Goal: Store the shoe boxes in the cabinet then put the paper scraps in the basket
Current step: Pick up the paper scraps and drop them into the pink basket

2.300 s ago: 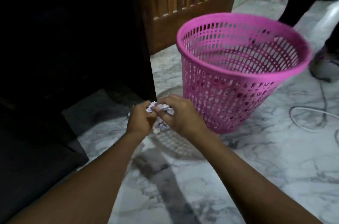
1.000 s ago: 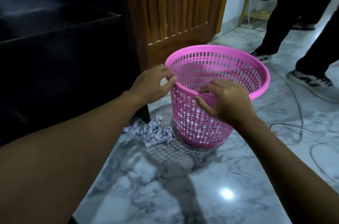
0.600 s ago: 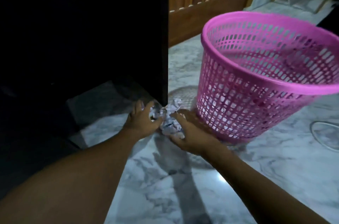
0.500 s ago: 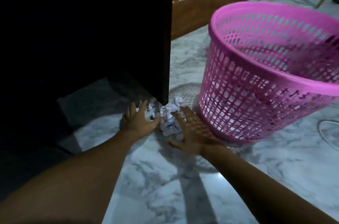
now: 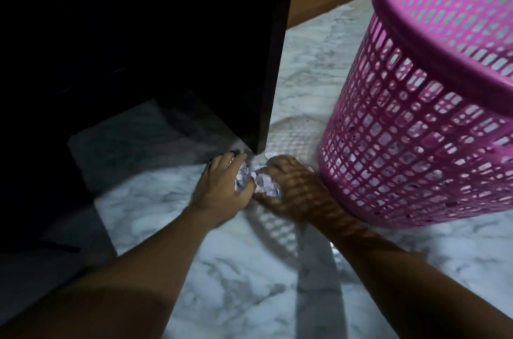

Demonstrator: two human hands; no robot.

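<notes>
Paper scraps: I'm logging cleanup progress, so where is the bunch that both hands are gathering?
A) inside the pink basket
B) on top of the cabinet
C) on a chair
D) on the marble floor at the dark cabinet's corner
D: the paper scraps lie on the marble floor between the left hand and right hand, below the corner of the cabinet, beside the pink basket, not in it.

Both arms are bare from the frame's lower edge up to the hands. The left hand (image 5: 222,186) is evenly lit and a little blurred at the knuckles. The right hand (image 5: 291,186) and right forearm (image 5: 369,250) carry a lattice of small dark shadow bars. The left forearm (image 5: 144,277) looms broad in the foreground, its near part in shade. Whether any finger bears a ring cannot be told.
</notes>
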